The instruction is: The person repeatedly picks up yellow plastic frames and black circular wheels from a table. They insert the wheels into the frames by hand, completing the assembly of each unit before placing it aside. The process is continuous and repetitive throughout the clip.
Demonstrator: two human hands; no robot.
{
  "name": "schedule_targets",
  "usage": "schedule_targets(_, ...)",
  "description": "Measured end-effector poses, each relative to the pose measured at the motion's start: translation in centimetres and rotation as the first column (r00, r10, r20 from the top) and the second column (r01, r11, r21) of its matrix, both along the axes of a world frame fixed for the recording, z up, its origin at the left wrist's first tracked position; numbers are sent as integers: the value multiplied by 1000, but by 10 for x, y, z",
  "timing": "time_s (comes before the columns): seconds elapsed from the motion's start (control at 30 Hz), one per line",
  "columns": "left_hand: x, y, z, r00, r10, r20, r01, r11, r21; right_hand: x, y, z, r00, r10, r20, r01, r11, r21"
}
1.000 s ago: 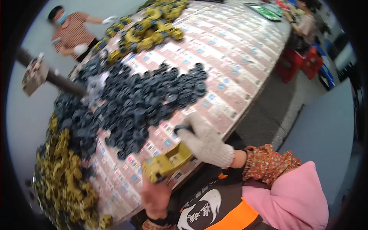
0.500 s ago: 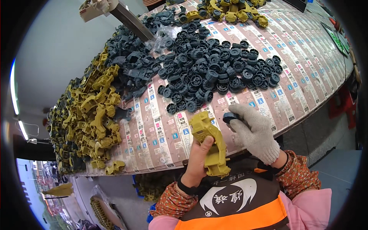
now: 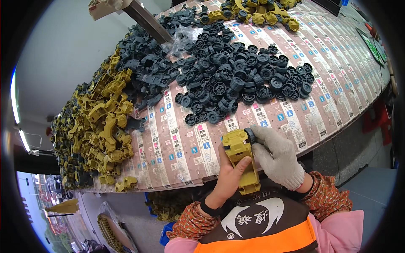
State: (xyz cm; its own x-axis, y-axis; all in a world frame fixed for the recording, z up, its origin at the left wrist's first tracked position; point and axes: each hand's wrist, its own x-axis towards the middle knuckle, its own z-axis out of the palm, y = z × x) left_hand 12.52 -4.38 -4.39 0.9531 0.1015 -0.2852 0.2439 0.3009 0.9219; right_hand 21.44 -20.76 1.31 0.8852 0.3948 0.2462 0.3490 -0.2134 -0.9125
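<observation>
A yellow plastic toy vehicle body [image 3: 240, 147] is gripped by my bare left hand [image 3: 229, 175], its thumb lying across the top face. My right hand [image 3: 279, 157], in a pale knitted glove, closes on a dark toy wheel [image 3: 250, 135]. That wheel sits against the right side of the body's far end. How far it is seated there, I cannot tell. Beyond my hands on the table [image 3: 177, 168] lies a heap of loose dark wheels [image 3: 223, 71].
Yellow bodies [image 3: 105, 122] are piled along the table's left edge, beside dark plastic parts [image 3: 147, 76]. Yellow vehicles with wheels [image 3: 261, 14] lie at the far side. A metal post [image 3: 145, 21] rises by a clear plastic bag [image 3: 183, 38]. Below the table is a blue bin [image 3: 165, 234].
My left hand has turned the yellow body to show another face and shifted slightly right. My right hand has brought the wheel from beside the body to against its side.
</observation>
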Motion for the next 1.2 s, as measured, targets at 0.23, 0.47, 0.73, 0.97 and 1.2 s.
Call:
schedule_targets(0.23,4,-1,8,984,-163,65,146,965,216,2,-11,12,989,83,125,-55,975,-216)
schedule_targets(0.47,10,1,10,968,-250,12,219,866,449,21,-23,8,988,150,-22,-149,941,-304)
schedule_targets(0.73,29,16,22,998,57,-28,-58,997,-41,147,-36,15,747,224,626,304,723,-621)
schedule_targets(0.97,21,21,22,995,78,-69,-86,990,-112,173,-40,-2,742,374,556,213,656,-725)
schedule_targets(1.2,24,17,31,980,185,-72,-196,958,-210,145,-32,19,930,100,355,53,916,-397)
